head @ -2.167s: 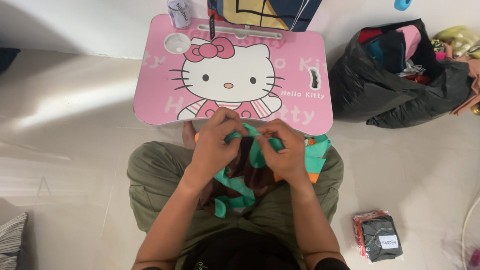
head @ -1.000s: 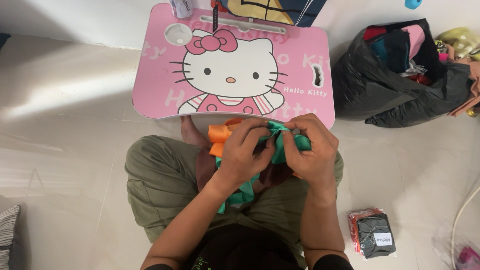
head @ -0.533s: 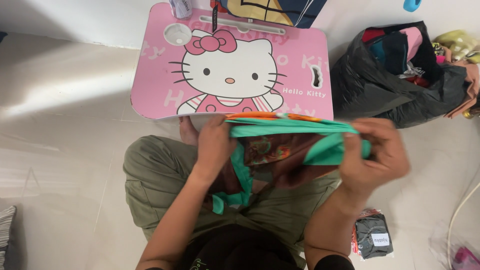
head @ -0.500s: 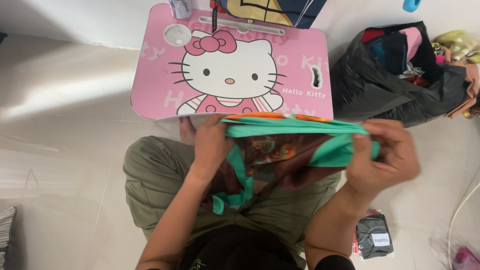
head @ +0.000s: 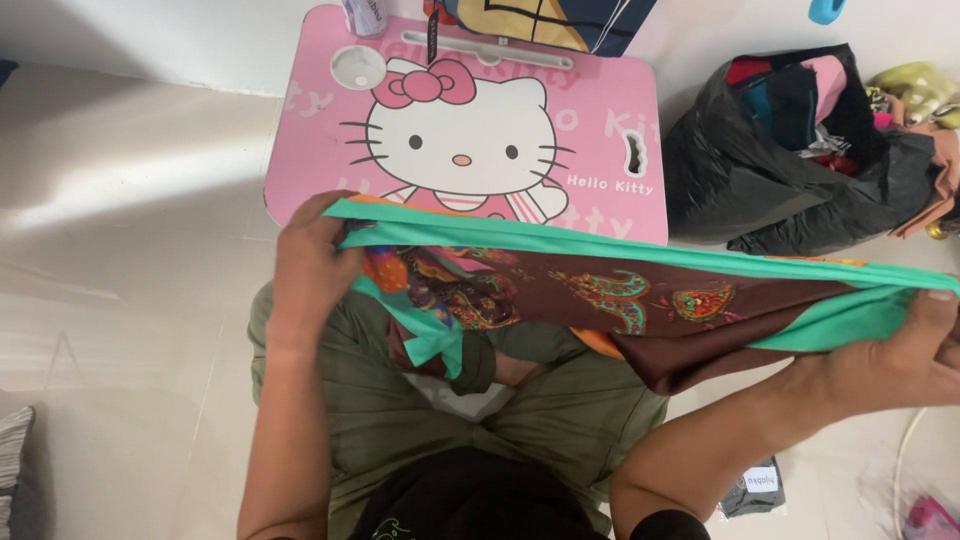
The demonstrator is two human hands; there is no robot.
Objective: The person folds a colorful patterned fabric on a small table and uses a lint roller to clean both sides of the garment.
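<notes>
A brown patterned cloth (head: pixel 640 300) with teal and orange edging is stretched wide across my lap. My left hand (head: pixel 310 260) grips its left end, near the front edge of a pink cartoon-cat lap table (head: pixel 610 120). My right hand (head: pixel 900 355) grips the other end far out at the right edge of the view. The cloth's top hem runs taut between both hands, while a folded teal part hangs down by my left hand over my olive trousers (head: pixel 400 410).
A black plastic bag (head: pixel 790 160) stuffed with clothes lies right of the table. A small dark packet (head: pixel 755 490) rests on the pale tiled floor (head: pixel 130 250) by my right forearm. A cup and a dark object stand at the table's far edge.
The cloth was bunched between both hands at my lap; my right hand has pulled its end far out to the right, stretching the cloth wide. My left hand has stayed in place.
</notes>
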